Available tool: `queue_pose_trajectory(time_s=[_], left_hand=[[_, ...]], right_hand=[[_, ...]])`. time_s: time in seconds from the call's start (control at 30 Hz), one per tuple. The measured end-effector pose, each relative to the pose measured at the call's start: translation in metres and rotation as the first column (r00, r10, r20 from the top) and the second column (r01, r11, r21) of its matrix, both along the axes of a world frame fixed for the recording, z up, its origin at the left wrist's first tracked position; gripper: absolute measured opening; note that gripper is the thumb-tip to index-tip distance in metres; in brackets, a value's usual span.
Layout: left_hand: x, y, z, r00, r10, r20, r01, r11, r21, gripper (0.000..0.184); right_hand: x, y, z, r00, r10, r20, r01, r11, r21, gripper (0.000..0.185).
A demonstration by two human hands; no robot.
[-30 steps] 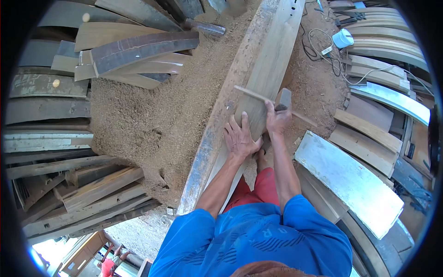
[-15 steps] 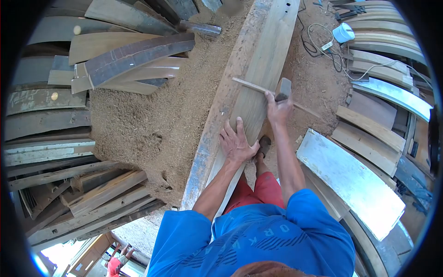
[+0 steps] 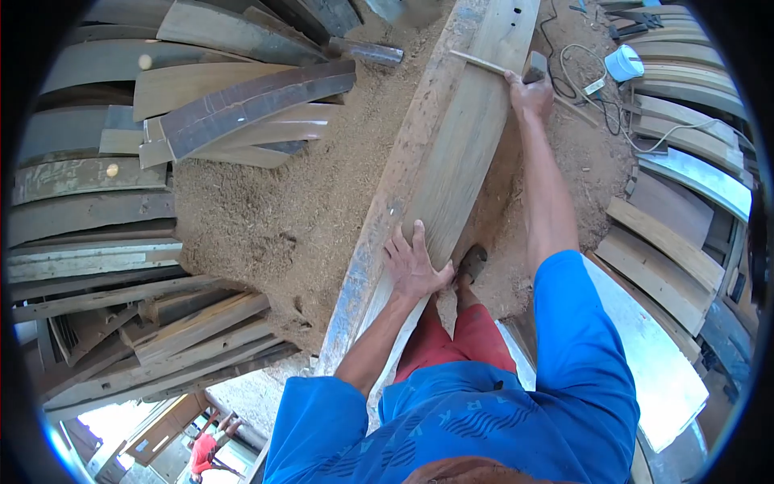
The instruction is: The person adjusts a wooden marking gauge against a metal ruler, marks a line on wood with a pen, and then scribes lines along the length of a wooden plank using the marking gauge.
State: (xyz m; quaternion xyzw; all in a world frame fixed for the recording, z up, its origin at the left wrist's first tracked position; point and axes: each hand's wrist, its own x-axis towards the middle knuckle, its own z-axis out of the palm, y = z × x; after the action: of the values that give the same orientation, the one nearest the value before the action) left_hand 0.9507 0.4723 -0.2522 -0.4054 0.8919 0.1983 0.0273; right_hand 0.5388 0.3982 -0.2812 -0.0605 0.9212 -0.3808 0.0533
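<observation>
A long wooden plank (image 3: pixel 463 153) lies lengthwise on a worn beam (image 3: pixel 403 165) in front of me. My left hand (image 3: pixel 414 266) rests palm down on the plank's near part, fingers spread. Farther along, at the plank's right edge, my right hand (image 3: pixel 530 98) is closed on a wooden marking gauge (image 3: pixel 535 67). The gauge has a thin stick passing through a block. Its stick reaches left across the plank's top, and the block sits near the right edge. My fingers cover part of the tool.
Stacked boards (image 3: pixel 105 169) line the left, with sawdust (image 3: pixel 258 218) between them and the beam. To the right are more boards (image 3: pixel 661 274), a white bucket (image 3: pixel 624 63) and a loose cable (image 3: pixel 568 60). A person in red (image 3: pixel 203 453) is at the lower left.
My right hand has slid the marking gauge away from me along the plank, and that arm is straighter. My left hand keeps its place on the plank. The view has shifted slightly.
</observation>
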Motion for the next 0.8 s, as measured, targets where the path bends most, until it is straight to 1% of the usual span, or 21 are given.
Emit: queue_pose_trajectory(time_s=[0.03, 0.13, 0.17, 0.27, 0.3, 0.4, 0.43, 0.47, 0.53, 0.63, 0.7, 0.73, 0.8], left_hand=[[0.001, 0.002, 0.001, 1.0, 0.001, 0.023, -0.002, 1.0, 0.02, 0.119], [0.0, 0.004, -0.003, 1.0, -0.008, -0.012, 0.007, 0.998, -0.056, 0.119], [0.004, 0.008, -0.004, 1.0, -0.004, -0.01, 0.003, 0.999, -0.052, 0.119], [0.0, 0.0, -0.004, 1.0, 0.003, -0.006, -0.004, 0.998, -0.058, 0.119], [0.0, 0.0, -0.005, 1.0, 0.005, 0.002, -0.005, 0.998, -0.058, 0.119], [0.001, 0.002, -0.003, 1.0, 0.006, 0.018, -0.006, 1.0, 0.009, 0.121], [0.004, 0.003, -0.004, 1.0, 0.003, 0.014, -0.003, 1.0, 0.03, 0.122], [0.006, 0.002, -0.006, 1.0, 0.002, -0.032, -0.001, 1.0, 0.02, 0.117], [0.012, -0.001, -0.01, 0.992, 0.01, -0.127, -0.01, 1.0, -0.005, 0.108], [0.042, -0.024, -0.034, 0.919, 0.12, -0.376, -0.11, 0.993, 0.049, 0.077], [0.081, -0.013, -0.03, 0.95, 0.085, -0.3, -0.092, 0.996, -0.009, 0.055], [0.1, -0.003, -0.028, 0.963, 0.064, -0.261, -0.076, 0.996, -0.036, 0.044], [0.126, 0.018, -0.038, 0.939, 0.124, -0.321, -0.159, 0.983, -0.087, 0.032]], right_hand=[[-0.001, 0.002, 0.0, 1.0, 0.019, -0.007, -0.019, 1.0, 0.006, 0.063], [0.01, 0.011, 0.012, 0.999, 0.046, -0.02, -0.044, 0.997, 0.066, 0.064], [0.015, 0.016, 0.009, 0.998, 0.067, 0.0, -0.067, 0.998, 0.001, 0.065], [0.041, 0.032, 0.004, 0.993, 0.096, 0.073, -0.1, 0.994, 0.053, 0.074], [0.052, 0.038, -0.001, 0.993, 0.102, 0.054, -0.106, 0.991, 0.075, 0.075], [0.096, 0.057, 0.011, 0.99, 0.105, 0.096, -0.119, 0.981, 0.153, 0.071], [0.108, 0.064, 0.007, 0.989, 0.112, 0.097, -0.126, 0.98, 0.152, 0.073], [0.121, 0.071, 0.005, 0.986, 0.155, 0.059, -0.161, 0.981, 0.108, 0.071], [0.152, 0.083, 0.007, 0.99, 0.14, 0.021, -0.141, 0.989, 0.052, 0.07], [0.208, 0.104, 0.021, 0.988, 0.152, 0.037, -0.153, 0.988, 0.025, 0.068], [0.248, 0.121, 0.02, 0.986, 0.137, 0.091, -0.141, 0.989, 0.046, 0.066], [0.272, 0.131, 0.023, 0.984, 0.144, 0.101, -0.146, 0.989, 0.019, 0.065], [0.325, 0.151, 0.033, 0.983, 0.14, 0.12, -0.138, 0.99, -0.027, 0.067]])
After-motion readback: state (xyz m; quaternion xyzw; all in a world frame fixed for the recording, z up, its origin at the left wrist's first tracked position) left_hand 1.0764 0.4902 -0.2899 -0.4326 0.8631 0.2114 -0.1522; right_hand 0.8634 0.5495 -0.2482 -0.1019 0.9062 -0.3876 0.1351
